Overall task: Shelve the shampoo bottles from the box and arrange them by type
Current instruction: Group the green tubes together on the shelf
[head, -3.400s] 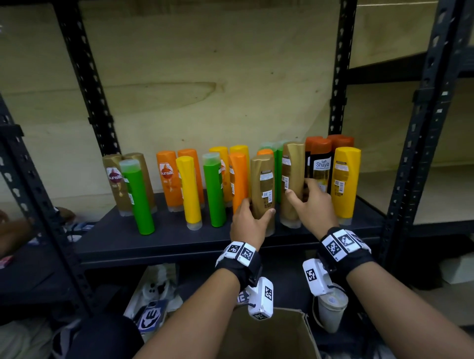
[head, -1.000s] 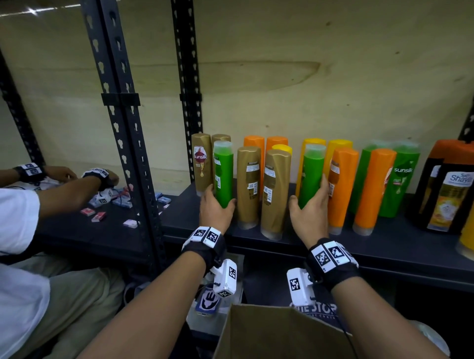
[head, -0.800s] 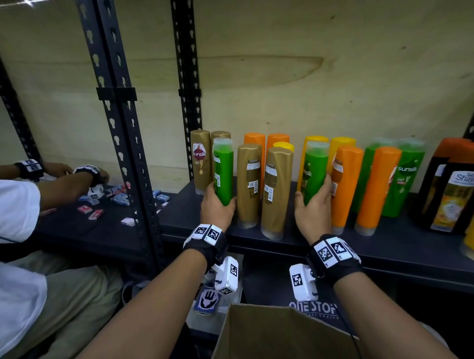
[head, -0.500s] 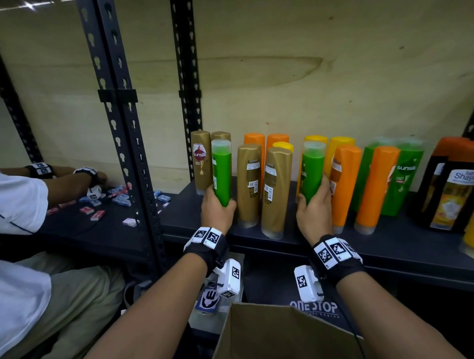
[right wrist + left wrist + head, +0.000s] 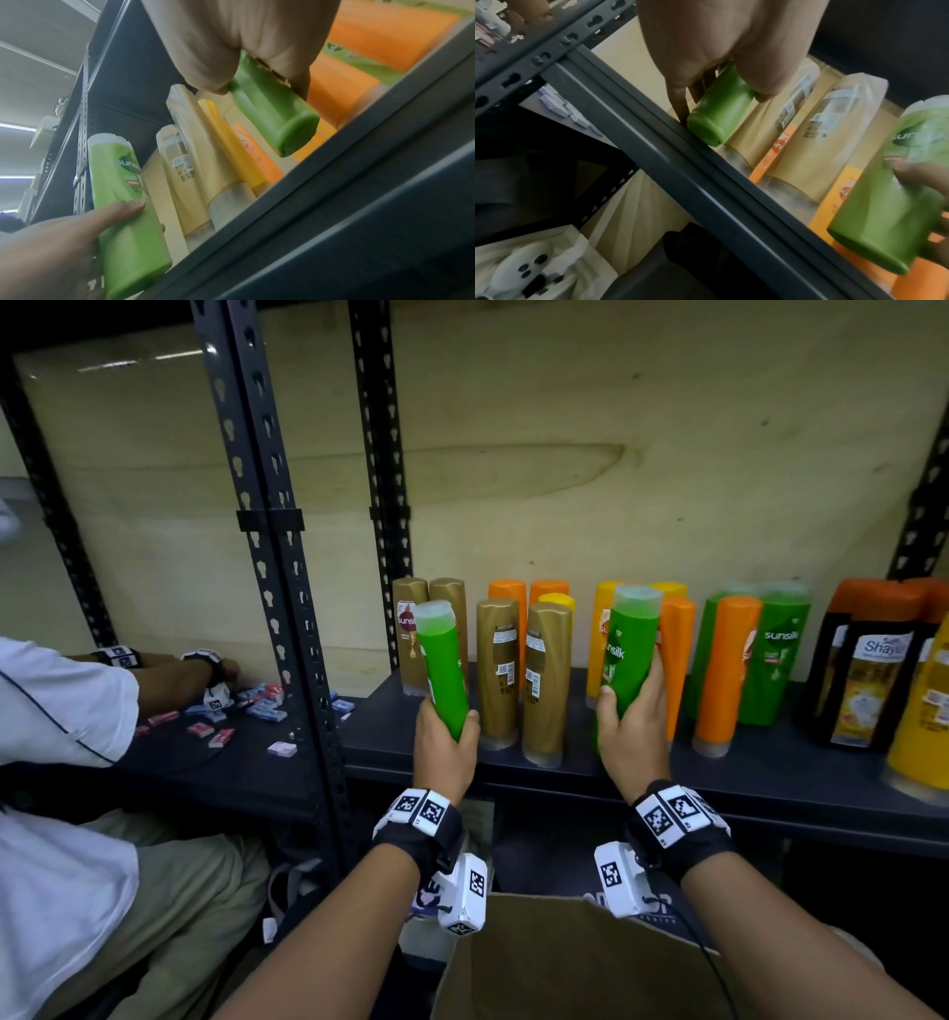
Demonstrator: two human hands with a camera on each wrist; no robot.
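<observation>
My left hand (image 5: pixel 445 746) grips a green shampoo bottle (image 5: pixel 442 667) near its lower end, lifted off the black shelf (image 5: pixel 770 775) and tilted a little left. My right hand (image 5: pixel 632 734) grips a second green Sunsilk bottle (image 5: pixel 630 649), also raised above the shelf. In the left wrist view the fingers wrap the first green bottle (image 5: pixel 718 113) just above the shelf's front edge (image 5: pixel 706 182); in the right wrist view the other green bottle (image 5: pixel 272 109) hangs over the edge. Two gold bottles (image 5: pixel 518 675) stand between my hands. Orange, yellow and green bottles (image 5: pixel 729 665) stand further right.
Dark Shayla bottles (image 5: pixel 873 665) and a yellow bottle (image 5: pixel 922 711) stand at the far right. A perforated black upright (image 5: pixel 272 567) divides the shelves. Another person (image 5: pixel 56 762) sorts small packets (image 5: pixel 246 716) on the left shelf. An open cardboard box (image 5: pixel 565 963) sits below my wrists.
Both hands have lifted their green bottles up off the shelf; half a second ago the bottles were lower, near the shelf. The left bottle now tilts leftward.
</observation>
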